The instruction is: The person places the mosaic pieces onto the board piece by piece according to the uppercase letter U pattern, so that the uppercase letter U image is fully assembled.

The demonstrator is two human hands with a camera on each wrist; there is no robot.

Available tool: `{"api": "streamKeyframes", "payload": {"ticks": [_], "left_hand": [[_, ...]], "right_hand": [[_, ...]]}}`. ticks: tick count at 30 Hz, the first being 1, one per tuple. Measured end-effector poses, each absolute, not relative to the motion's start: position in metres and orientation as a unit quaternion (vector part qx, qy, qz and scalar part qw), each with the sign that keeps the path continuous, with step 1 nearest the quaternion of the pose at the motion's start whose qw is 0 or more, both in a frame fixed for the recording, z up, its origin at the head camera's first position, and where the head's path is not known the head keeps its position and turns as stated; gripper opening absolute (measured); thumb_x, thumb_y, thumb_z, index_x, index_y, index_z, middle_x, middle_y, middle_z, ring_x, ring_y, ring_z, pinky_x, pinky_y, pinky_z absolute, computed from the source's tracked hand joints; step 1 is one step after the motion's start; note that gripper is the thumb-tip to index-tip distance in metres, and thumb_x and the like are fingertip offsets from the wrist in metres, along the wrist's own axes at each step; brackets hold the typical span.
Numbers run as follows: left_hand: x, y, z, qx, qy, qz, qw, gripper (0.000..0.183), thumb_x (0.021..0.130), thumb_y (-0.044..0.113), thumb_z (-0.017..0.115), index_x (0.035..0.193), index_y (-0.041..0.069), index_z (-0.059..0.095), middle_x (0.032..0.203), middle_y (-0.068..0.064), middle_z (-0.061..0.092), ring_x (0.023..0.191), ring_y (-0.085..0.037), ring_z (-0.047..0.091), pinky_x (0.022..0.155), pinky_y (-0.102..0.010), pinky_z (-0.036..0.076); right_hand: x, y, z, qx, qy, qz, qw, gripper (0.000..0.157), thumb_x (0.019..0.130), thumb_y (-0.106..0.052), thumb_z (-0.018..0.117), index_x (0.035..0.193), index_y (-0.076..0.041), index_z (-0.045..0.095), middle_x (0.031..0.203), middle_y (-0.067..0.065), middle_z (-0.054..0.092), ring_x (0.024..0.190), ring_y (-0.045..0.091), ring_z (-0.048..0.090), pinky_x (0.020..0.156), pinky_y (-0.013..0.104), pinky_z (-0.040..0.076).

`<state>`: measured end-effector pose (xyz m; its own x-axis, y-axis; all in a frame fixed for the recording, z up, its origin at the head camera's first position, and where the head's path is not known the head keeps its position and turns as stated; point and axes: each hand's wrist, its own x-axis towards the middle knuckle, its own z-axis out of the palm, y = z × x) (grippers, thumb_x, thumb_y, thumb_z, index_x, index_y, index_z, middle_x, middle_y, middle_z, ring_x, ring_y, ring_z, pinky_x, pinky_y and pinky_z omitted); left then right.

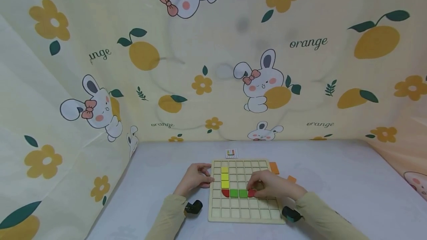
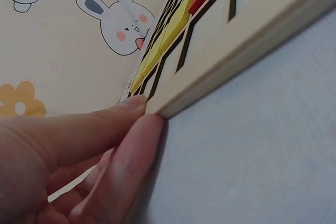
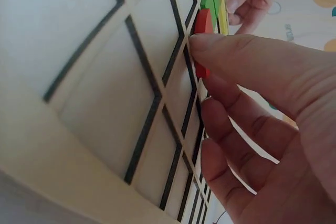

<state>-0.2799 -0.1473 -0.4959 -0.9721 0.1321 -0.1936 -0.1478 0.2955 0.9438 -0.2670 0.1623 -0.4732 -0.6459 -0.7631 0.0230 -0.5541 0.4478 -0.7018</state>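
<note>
A wooden grid board (image 1: 233, 215) lies on the table. On it, three yellow tiles (image 1: 225, 176) form a column above a rounded red tile (image 1: 225, 193), and two green tiles (image 1: 238, 193) continue to the right in a row. At the row's right end my right hand (image 1: 271, 185) pinches another red tile (image 3: 203, 22) between thumb and fingers, partly covering it. My left hand (image 1: 194, 177) grips the board's left edge with its fingertips, as the left wrist view (image 2: 105, 140) shows closely.
Beyond the board sits a small pattern card (image 1: 231, 153). An orange tile (image 1: 274, 168) lies by the board's upper right edge, with another orange piece (image 1: 291, 179) farther right, partly behind my right hand. A printed curtain (image 1: 207, 103) stands behind the table.
</note>
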Motion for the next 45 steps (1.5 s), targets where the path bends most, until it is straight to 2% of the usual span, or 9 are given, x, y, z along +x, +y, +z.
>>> {"api": "streamKeyframes", "payload": {"ticks": [10, 14, 20, 24, 31, 37, 45], "left_hand": [[-0.278, -0.147, -0.495, -0.005, 0.804, 0.583, 0.115, 0.059, 0.074, -0.001, 0.080, 0.128, 0.002, 0.057, 0.089, -0.011, 0.059, 0.063, -0.016, 0.064, 0.059, -0.030, 0.060], [-0.277, -0.147, -0.493, 0.000, 0.803, 0.585, 0.113, 0.059, 0.074, -0.001, 0.080, 0.128, 0.001, 0.057, 0.089, -0.011, 0.059, 0.063, -0.016, 0.064, 0.059, -0.031, 0.060], [-0.277, -0.147, -0.492, -0.001, 0.805, 0.583, 0.111, 0.059, 0.074, -0.001, 0.080, 0.128, 0.002, 0.057, 0.088, -0.011, 0.059, 0.064, -0.016, 0.064, 0.059, -0.030, 0.060], [-0.277, -0.147, -0.492, -0.001, 0.805, 0.583, 0.110, 0.058, 0.074, -0.002, 0.079, 0.128, 0.002, 0.057, 0.089, -0.011, 0.059, 0.064, -0.016, 0.064, 0.059, -0.030, 0.060], [-0.277, -0.146, -0.492, -0.006, 0.800, 0.589, 0.115, 0.058, 0.074, -0.002, 0.079, 0.128, 0.002, 0.057, 0.089, -0.011, 0.059, 0.063, -0.016, 0.064, 0.059, -0.031, 0.060], [-0.278, -0.145, -0.493, -0.004, 0.800, 0.589, 0.117, 0.058, 0.074, -0.003, 0.079, 0.128, 0.002, 0.057, 0.089, -0.011, 0.059, 0.064, -0.016, 0.065, 0.059, -0.031, 0.060], [-0.277, -0.145, -0.494, -0.010, 0.804, 0.583, 0.115, 0.059, 0.074, -0.001, 0.079, 0.128, 0.003, 0.058, 0.089, -0.011, 0.059, 0.064, -0.016, 0.064, 0.060, -0.030, 0.060]], "right_hand": [[-0.267, 0.161, -0.471, -0.384, 0.844, -0.340, 0.156, 0.024, 0.083, -0.003, 0.072, 0.103, -0.017, 0.072, 0.098, -0.009, 0.062, 0.087, 0.011, 0.057, 0.078, 0.025, 0.052], [-0.267, 0.163, -0.473, -0.373, 0.847, -0.347, 0.151, 0.021, 0.084, -0.005, 0.073, 0.102, -0.016, 0.072, 0.098, -0.008, 0.062, 0.087, 0.011, 0.057, 0.078, 0.024, 0.053], [-0.265, 0.164, -0.473, -0.362, 0.849, -0.358, 0.138, 0.014, 0.084, -0.011, 0.074, 0.096, -0.018, 0.071, 0.092, -0.006, 0.060, 0.080, 0.016, 0.053, 0.069, 0.024, 0.050], [-0.264, 0.164, -0.474, -0.368, 0.847, -0.362, 0.131, 0.014, 0.084, -0.010, 0.074, 0.095, -0.018, 0.071, 0.092, -0.006, 0.060, 0.079, 0.015, 0.054, 0.068, 0.023, 0.051], [-0.259, 0.168, -0.469, -0.346, 0.853, -0.371, 0.126, 0.020, 0.085, -0.009, 0.072, 0.104, -0.014, 0.069, 0.098, -0.003, 0.061, 0.085, 0.018, 0.054, 0.073, 0.026, 0.050], [-0.256, 0.187, -0.457, -0.334, 0.863, -0.372, 0.077, 0.025, 0.085, -0.004, 0.070, 0.109, -0.009, 0.066, 0.097, 0.001, 0.062, 0.088, 0.023, 0.054, 0.073, 0.030, 0.049], [-0.260, 0.233, -0.459, -0.299, 0.886, -0.354, -0.004, 0.026, 0.083, -0.009, 0.074, 0.108, -0.008, 0.067, 0.099, 0.001, 0.065, 0.090, 0.021, 0.057, 0.071, 0.028, 0.049]]}}
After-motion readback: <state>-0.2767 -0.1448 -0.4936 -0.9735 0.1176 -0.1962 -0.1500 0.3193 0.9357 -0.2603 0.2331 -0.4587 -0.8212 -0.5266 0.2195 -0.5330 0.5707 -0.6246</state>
